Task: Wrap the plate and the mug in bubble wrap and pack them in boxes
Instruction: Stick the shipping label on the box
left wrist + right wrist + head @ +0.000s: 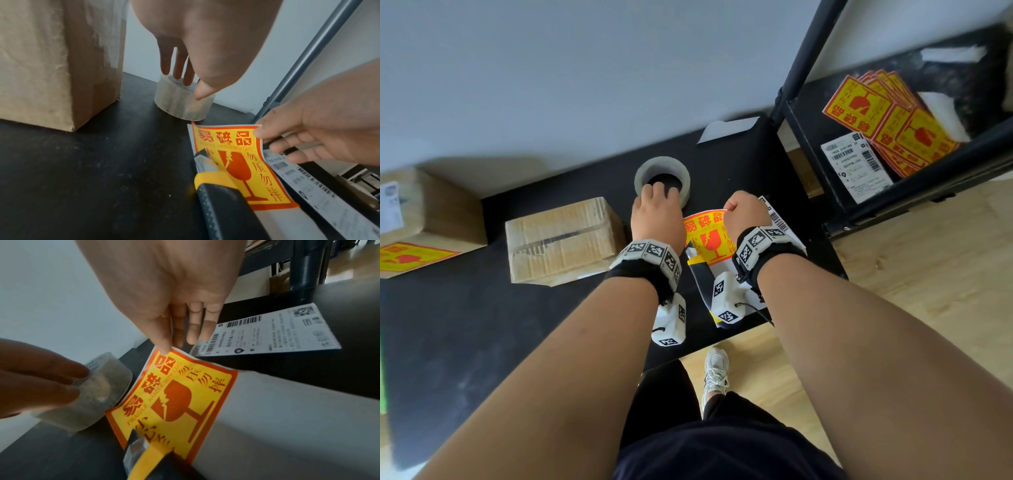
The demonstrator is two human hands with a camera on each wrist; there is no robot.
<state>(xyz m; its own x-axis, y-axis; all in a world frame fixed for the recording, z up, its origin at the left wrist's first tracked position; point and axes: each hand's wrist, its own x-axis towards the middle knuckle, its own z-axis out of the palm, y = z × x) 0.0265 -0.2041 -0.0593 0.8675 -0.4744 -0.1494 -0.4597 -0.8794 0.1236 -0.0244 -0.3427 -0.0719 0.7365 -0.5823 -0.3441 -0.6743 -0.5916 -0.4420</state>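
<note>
The left hand (658, 219) reaches onto the roll of clear tape (663, 178) in the upper middle of the head view, fingers over its rim and into the core, thumb against the outer wall: a loose grip, starting to close round the roll. The right hand (747, 212) pinches the top corner of the yellow fragile sticker (705, 236) between thumb and forefinger, its other fingers free above the shipping label (267, 332).

Neither plate nor mug is visible; presumably they are already inside the closed cardboard box (563, 240) at centre left or the second box (421, 212) at far left, which already carries a sticker.

Risks from here: a utility knife (207, 168) lies across the sticker's lower part, so pulling the corner could tear the sticker or drag the knife off the surface (465, 325). The sticker may also curl onto itself.
</note>
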